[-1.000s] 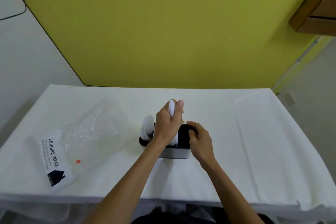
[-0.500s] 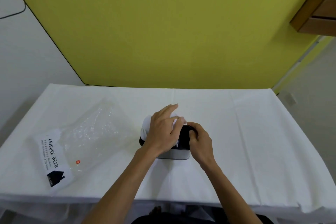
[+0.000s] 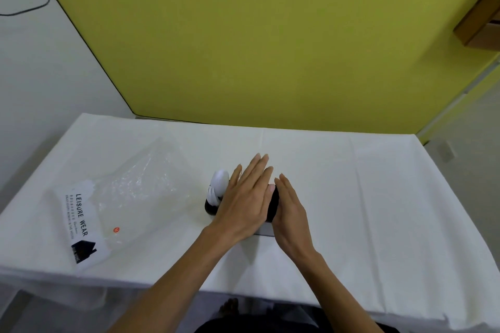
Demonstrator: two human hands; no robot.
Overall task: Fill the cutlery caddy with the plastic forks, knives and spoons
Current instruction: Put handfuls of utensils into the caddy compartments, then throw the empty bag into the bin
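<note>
My left hand (image 3: 244, 204) is no more holding the white cutlery; a sec ago it was gripping a bunch above the caddy (image 3: 210, 207), now it is lying flat & open over the top, fingers straight, gripping nothing. I think the bunch is inside now, but my hand is hiding it. My right hand (image 3: 290, 213) is also opening, palm flat against the caddy's right side, not clamped. The caddy is standing mid-table (image 3: 351, 197). In its left compartment white spoons (image 3: 219, 184) are sticking up. The other compartments I cannot see. The plastic bag (image 3: 121, 192) is lying to the left, looking nearly empty.
</note>
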